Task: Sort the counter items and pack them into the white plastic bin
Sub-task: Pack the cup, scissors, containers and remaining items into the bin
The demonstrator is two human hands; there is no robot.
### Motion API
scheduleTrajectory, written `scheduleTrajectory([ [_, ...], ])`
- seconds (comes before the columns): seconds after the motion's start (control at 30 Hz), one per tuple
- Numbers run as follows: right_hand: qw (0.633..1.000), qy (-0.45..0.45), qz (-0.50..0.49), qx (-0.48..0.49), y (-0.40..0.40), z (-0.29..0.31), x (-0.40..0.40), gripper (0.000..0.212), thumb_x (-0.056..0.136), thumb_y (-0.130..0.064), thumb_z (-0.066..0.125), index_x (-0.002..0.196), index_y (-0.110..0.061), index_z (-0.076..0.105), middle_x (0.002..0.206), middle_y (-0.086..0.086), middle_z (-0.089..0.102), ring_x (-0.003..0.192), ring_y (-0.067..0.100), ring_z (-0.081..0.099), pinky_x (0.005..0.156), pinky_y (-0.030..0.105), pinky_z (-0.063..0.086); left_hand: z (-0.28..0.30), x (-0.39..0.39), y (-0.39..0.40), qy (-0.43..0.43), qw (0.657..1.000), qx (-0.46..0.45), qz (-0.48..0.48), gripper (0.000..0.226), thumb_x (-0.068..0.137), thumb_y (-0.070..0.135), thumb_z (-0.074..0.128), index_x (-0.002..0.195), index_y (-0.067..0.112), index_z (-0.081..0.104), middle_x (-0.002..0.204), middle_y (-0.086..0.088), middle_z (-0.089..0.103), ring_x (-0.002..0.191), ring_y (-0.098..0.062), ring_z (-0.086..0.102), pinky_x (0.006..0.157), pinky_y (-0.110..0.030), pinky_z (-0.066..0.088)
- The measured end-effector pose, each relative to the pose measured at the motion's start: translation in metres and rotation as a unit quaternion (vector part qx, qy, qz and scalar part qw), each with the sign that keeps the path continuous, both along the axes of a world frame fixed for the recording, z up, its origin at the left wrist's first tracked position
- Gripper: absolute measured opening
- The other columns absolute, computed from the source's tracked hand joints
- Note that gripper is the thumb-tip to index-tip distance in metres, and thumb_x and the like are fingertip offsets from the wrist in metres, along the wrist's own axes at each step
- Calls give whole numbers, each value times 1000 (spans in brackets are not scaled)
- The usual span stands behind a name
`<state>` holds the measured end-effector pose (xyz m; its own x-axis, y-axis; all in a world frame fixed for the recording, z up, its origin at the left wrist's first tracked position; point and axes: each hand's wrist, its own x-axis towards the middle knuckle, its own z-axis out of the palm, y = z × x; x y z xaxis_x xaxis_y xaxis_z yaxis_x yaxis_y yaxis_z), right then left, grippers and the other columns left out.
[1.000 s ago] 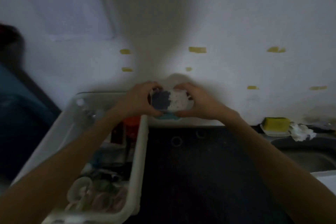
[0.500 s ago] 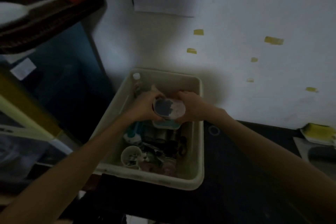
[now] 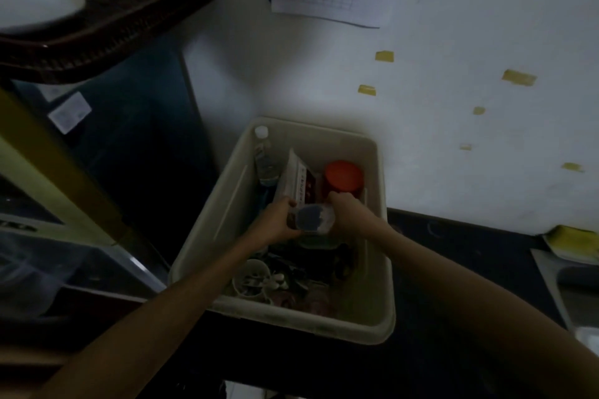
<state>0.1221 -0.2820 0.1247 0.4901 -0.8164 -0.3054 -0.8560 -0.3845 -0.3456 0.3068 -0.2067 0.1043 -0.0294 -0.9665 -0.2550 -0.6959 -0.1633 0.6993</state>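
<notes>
A white plastic bin (image 3: 379, 272) stands on the dark counter at its left end. Both my hands reach down into it and hold a small clear container (image 3: 312, 219) with dark and white contents. My left hand (image 3: 275, 220) grips its left side, my right hand (image 3: 343, 209) grips its right side. Behind it in the bin stand a jar with an orange lid (image 3: 343, 176), a white and red box (image 3: 299, 181) and a clear bottle with a white cap (image 3: 264, 155). A white cup (image 3: 251, 277) and mixed small items lie at the bin's near end.
The black counter (image 3: 453, 269) stretches to the right. A yellow sponge (image 3: 573, 238) lies at the far right beside a sink edge (image 3: 551, 285). A dark tray with a white dish (image 3: 97, 10) sits up on the left. A white wall stands behind.
My hands carried the small container from over the counter by the wall leftward and down into the bin. The view swung left, bringing the whole bin into sight.
</notes>
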Motion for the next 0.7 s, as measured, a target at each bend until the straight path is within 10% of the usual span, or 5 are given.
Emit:
scheduleTrajectory([
  [0.27,999,30,-20,-2,-22,-17,8,41,82,-7,69,120,-11,57,119,8,60,102,23,62,82,28,49,-20,-22,-18,130,984,116,47,31,93,26,63,118,7,61,113,-9,67,104,-22,63,85,-28,52],
  [0.7,990,135,-17,-49,-21,-32,-3,57,83,-11,70,132,-11,41,131,16,47,110,34,58,88,43,54,-50,-25,-33,229,952,191,71,48,75,37,76,115,12,65,105,-8,73,96,-20,71,91,-41,57],
])
